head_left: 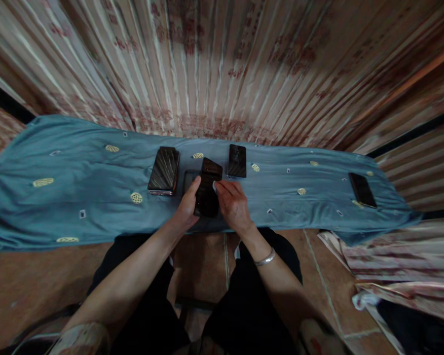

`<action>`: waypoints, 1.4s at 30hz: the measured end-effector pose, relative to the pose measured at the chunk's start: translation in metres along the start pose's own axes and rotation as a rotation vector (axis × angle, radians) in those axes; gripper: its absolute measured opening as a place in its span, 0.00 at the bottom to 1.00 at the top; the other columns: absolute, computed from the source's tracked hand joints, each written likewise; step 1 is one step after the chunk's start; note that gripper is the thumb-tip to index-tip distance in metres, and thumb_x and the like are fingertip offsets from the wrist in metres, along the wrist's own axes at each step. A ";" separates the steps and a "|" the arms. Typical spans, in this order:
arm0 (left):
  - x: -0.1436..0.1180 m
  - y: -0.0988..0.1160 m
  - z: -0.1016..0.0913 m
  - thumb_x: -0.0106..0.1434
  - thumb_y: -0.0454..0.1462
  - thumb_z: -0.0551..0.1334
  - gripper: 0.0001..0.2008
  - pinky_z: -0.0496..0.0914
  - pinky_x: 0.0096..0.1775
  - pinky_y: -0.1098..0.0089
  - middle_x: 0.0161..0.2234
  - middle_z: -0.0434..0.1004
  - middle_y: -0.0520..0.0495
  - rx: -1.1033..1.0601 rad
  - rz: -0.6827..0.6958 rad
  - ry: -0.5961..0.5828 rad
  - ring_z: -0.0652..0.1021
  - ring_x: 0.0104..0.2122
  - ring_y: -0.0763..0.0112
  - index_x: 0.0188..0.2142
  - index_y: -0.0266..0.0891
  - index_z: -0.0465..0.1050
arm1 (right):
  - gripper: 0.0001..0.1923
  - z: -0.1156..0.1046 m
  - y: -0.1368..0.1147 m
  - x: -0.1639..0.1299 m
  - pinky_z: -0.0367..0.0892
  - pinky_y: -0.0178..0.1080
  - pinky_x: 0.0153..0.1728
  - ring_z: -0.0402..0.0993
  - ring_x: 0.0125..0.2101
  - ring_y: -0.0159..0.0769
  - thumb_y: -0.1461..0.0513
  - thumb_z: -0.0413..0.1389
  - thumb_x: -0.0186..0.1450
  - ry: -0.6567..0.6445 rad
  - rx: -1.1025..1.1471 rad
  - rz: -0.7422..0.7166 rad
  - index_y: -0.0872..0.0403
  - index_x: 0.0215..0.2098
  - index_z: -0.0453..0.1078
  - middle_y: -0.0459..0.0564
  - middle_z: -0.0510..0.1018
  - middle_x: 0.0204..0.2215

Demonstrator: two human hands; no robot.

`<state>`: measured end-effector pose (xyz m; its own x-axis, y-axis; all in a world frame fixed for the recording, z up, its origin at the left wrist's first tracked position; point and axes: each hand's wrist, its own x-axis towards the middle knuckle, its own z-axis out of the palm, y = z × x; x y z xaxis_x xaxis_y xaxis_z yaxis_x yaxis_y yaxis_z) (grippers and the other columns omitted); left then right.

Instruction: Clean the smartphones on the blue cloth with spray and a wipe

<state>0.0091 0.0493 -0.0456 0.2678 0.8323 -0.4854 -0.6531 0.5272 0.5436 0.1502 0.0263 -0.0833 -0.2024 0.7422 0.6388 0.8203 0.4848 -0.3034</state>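
Observation:
My left hand (188,202) is closed on the left edge of a dark smartphone (208,203), its thumb along the side. At the phone's right edge, my right hand (234,201) pinches a small white piece (215,186), perhaps cloth or tissue; most of it is hidden by the fingers. Partly covered by the held phone and my left hand lies another dark flat object (190,177), whose kind I cannot make out. To the left is a stack of phones (164,170), the top one with a glossy dark screen. Just beyond my right hand lies a single dark phone (237,160).
A blue patterned cloth (281,197) covers the long, narrow table. Far to the right, one more dark phone (362,190) lies near the table's end. Pleated curtains (214,74) hang close behind the table. My legs are under its front edge, above a tiled floor (200,268).

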 end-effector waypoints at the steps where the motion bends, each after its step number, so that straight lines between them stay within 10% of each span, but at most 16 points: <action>1: -0.002 0.001 0.002 0.74 0.42 0.57 0.17 0.79 0.46 0.65 0.36 0.87 0.44 0.000 -0.005 0.001 0.86 0.38 0.63 0.48 0.32 0.80 | 0.20 0.001 0.001 0.001 0.75 0.49 0.54 0.76 0.48 0.45 0.66 0.46 0.76 0.004 0.001 0.006 0.57 0.56 0.78 0.60 0.83 0.48; 42: -0.013 -0.013 0.008 0.75 0.39 0.55 0.19 0.79 0.49 0.63 0.43 0.88 0.41 0.039 -0.130 -0.008 0.87 0.40 0.61 0.57 0.33 0.78 | 0.21 0.008 0.029 0.025 0.73 0.48 0.56 0.75 0.48 0.44 0.65 0.43 0.77 0.060 -0.057 0.078 0.55 0.55 0.78 0.59 0.82 0.49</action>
<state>0.0197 0.0335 -0.0410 0.3546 0.7576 -0.5480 -0.5842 0.6371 0.5029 0.1644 0.0629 -0.0818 -0.1058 0.7467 0.6567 0.8617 0.3985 -0.3143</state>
